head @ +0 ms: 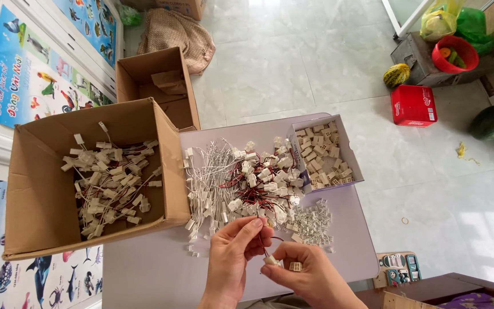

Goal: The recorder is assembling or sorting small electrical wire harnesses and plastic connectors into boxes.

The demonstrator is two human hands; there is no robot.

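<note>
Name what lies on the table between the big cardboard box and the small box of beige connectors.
In the head view, a heap of wired connectors lies between the big cardboard box and small box.

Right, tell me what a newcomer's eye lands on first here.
First the tangle of white and red wired connectors heaped in the middle of the pale table, just beyond the left hand and right hand, which pinch a small connector between them. Next the big cardboard box on the left with finished pieces, and the small box of beige housings at the right.
</note>
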